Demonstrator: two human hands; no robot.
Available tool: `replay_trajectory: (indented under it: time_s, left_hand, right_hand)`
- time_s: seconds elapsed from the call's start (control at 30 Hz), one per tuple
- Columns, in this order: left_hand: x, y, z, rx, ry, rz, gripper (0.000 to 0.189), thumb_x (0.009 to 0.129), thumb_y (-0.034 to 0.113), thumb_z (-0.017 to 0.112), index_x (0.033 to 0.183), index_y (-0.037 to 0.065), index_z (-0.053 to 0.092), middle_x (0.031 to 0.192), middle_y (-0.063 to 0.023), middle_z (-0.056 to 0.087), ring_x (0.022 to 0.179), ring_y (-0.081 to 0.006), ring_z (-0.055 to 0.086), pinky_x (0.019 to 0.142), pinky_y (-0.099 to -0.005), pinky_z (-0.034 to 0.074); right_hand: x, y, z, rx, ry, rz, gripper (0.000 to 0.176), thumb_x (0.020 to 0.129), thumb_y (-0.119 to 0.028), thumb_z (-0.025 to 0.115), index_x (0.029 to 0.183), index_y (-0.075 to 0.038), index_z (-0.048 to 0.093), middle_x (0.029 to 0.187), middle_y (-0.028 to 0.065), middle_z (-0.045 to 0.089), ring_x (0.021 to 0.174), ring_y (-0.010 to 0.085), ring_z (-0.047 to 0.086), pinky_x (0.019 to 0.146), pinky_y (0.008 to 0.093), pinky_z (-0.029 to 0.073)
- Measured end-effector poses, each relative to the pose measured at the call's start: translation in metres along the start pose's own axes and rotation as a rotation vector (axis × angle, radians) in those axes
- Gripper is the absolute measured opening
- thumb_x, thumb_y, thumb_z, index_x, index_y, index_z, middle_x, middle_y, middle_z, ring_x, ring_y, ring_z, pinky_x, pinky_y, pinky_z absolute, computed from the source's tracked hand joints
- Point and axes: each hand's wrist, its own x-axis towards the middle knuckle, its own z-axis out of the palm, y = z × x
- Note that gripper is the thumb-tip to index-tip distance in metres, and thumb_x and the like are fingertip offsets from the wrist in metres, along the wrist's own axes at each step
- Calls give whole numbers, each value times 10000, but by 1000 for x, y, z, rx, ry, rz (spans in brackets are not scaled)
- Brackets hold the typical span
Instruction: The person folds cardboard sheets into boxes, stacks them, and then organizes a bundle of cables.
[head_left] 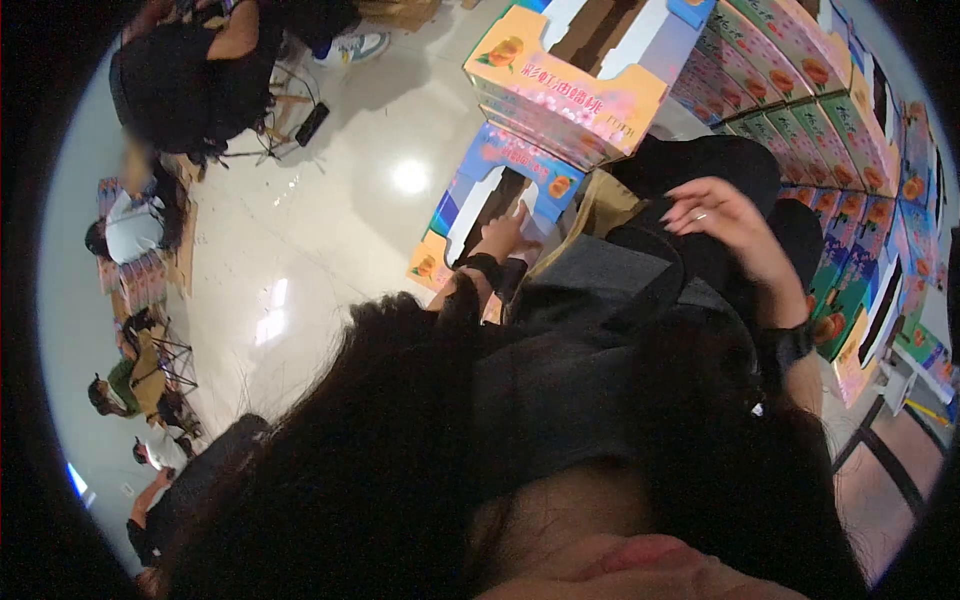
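Observation:
My left hand [506, 238] rests on the top of a blue and orange printed box [557, 190], its fingers at the dark slot opening. Above my lap, to the right, my right hand [722, 212] is raised with its fingers apart and nothing in it; a ring shows on one finger. A larger open-topped peach box [570, 90] stands in front of my knees, beyond the blue one. Dark clothing covers my lap, with a tan edge of fabric or bag [607, 203] between my hands.
Stacked printed boxes [790, 90] rise at the right, with more boxes [850, 260] below them. Several people sit along the left side, one near a stool [290, 100]. The shiny tiled floor [330, 220] lies between. A white bracket [893, 383] is at the lower right.

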Motion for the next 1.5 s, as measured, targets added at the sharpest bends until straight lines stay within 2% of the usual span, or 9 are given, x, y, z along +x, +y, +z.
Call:
replay_trajectory:
  time_s: [0.17, 0.27, 0.33, 0.53, 0.67, 0.7, 0.83, 1.33, 1.5]
  left_hand:
    - [57, -46, -40, 15, -77, 426, 598, 814, 519, 614, 1211, 76, 556, 1003, -165, 668, 919, -312, 638, 827, -389, 497]
    - [29, -24, -109, -717, -121, 194, 367, 910, 350, 558, 969, 2, 658, 871, -122, 693, 740, -200, 651, 713, -349, 500]
    - [-16, 19, -179, -488, 98, 98, 490, 902, 478, 495, 909, 21, 673, 761, -85, 690, 701, -159, 630, 637, -318, 482]
    - [-50, 122, -283, -665, 800, 647, 302, 848, 155, 634, 639, 6, 474, 560, -32, 446, 520, -103, 385, 480, -284, 315]
    - [-23, 185, -294, -487, 1101, 965, 185, 837, 169, 641, 822, -6, 587, 797, -117, 613, 716, -230, 589, 650, -328, 468]
    - [-18, 195, -292, -271, 1065, 875, 344, 819, 197, 654, 1091, 0, 578, 1077, -187, 617, 1036, -337, 578, 880, -400, 454]
    - [23, 211, -236, 239, 1023, 593, 836, 775, 493, 587, 1426, 59, 295, 1482, -223, 227, 1369, -388, 219, 1070, -570, 197]
    - [4, 232, -250, 256, 910, 501, 912, 762, 550, 590, 1473, 132, 200, 1514, -223, 124, 1405, -407, 59, 1074, -612, 76]
    - [18, 232, -234, 198, 1002, 598, 901, 763, 462, 615, 1462, 77, 197, 1513, -221, 128, 1406, -388, 84, 1090, -567, 126]
  right_hand:
    - [-68, -36, -68, -114, 520, -175, 263, 935, -184, 510, 1134, -20, 562, 984, 66, 628, 923, 129, 579, 842, 255, 433]
    - [-115, -23, -103, -95, 812, -224, 235, 934, -186, 522, 1099, -29, 581, 983, 48, 626, 925, 119, 575, 835, 249, 433]
    - [-140, -2, -129, -76, 949, -241, 221, 932, -190, 531, 1076, -33, 591, 979, 37, 624, 930, 114, 570, 834, 248, 431]
    - [-154, 83, -154, -286, 1162, -155, 231, 882, -170, 612, 1073, -43, 590, 1067, 44, 613, 1009, 148, 556, 886, 284, 413]
    - [-139, 99, -137, -676, 1205, -189, 465, 817, -200, 678, 1210, -14, 514, 1205, 182, 549, 1169, 295, 494, 1018, 400, 342]
    - [-137, 106, -136, -776, 1199, -179, 509, 812, -216, 677, 1240, -14, 490, 1258, 202, 506, 1210, 335, 449, 1039, 416, 317]
    - [-131, 103, -123, -1005, 1178, -77, 635, 793, -284, 665, 1322, -25, 428, 1396, 237, 357, 1306, 400, 319, 1073, 463, 262]
    - [-153, 81, -144, -753, 990, -23, 827, 810, -429, 639, 1382, 59, 295, 1436, 296, 261, 1365, 433, 192, 1117, 456, 184]
    - [-209, 45, -181, -1269, 1277, 144, 859, 803, -446, 633, 1394, 61, 270, 1429, 314, 259, 1358, 433, 211, 1106, 482, 198]
